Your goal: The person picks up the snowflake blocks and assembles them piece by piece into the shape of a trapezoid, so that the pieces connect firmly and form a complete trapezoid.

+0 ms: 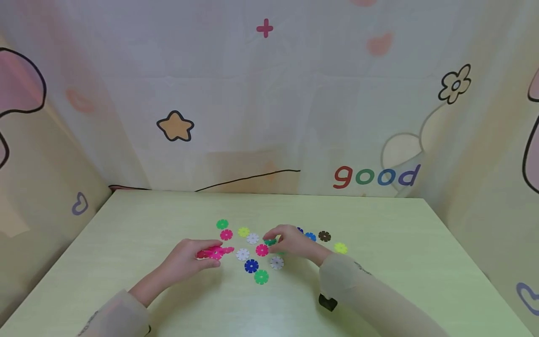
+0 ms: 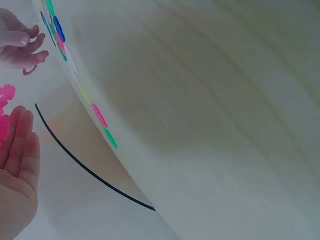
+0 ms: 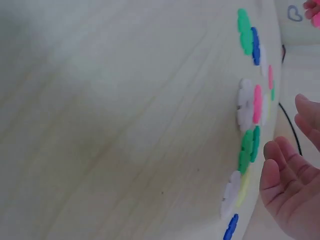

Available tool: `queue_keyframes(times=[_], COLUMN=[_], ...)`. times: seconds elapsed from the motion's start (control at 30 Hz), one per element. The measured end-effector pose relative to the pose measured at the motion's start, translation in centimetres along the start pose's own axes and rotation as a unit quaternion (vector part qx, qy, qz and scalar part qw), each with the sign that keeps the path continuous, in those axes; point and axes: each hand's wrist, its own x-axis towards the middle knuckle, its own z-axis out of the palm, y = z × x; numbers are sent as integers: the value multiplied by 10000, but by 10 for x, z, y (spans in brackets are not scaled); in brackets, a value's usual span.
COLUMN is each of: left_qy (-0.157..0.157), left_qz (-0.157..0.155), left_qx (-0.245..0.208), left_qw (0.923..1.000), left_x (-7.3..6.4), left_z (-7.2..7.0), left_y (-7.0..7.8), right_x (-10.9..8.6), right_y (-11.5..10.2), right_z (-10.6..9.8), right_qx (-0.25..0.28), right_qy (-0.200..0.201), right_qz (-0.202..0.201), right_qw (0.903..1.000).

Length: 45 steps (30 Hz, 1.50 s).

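In the head view my left hand (image 1: pixel 187 257) holds a joined piece of pink interlocking snowflake discs (image 1: pixel 215 253) between thumb and fingers. Part of that pink piece (image 2: pixel 5 112) shows at the edge of the left wrist view, beside the straight fingers. My right hand (image 1: pixel 290 241) hovers close over the loose discs, with fingers loosely bent and nothing seen between them. Under its fingertips lies a dark green disc (image 1: pixel 270 242), partly hidden. A pink disc (image 1: pixel 262 250) and a white disc (image 1: pixel 276 262) lie just beside that hand.
More discs lie flat on the pale table (image 1: pixel 379 224): a blue disc (image 1: pixel 251 266), a green disc (image 1: pixel 261 277), a yellow disc (image 1: pixel 243 232) and several others. A brown disc (image 1: pixel 324 236) lies beyond the right wrist. Printed curtains (image 1: pixel 269 117) enclose the table.
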Motion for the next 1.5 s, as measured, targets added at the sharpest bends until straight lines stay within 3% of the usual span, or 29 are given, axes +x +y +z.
queue_keyframes(times=[0.3, 0.73, 0.97, 1.13, 1.5], left_qy=[18, 23, 24, 11, -60], left_qz=[63, 115, 207, 245, 237], left_qx=[-67, -41, -57, -48, -106], left_qw=[10000, 9999, 9998, 9997, 9996], left_x=[-3, -5, -5, -4, 0], left_z=[0, 3, 3, 6, 10], left_y=[-5, -3, -1, -1, 8], right_x=[19, 23, 23, 20, -1], right_y=[3, 4, 4, 6, 2], right_z=[12, 17, 18, 19, 2], right_qx=[-592, -1128, -1137, -1069, -366], right_qy=[-132, -201, -114, -43, 124], right_qz=[435, 574, 690, 526, 119], right_qw=[9972, 9918, 9910, 9929, 9992])
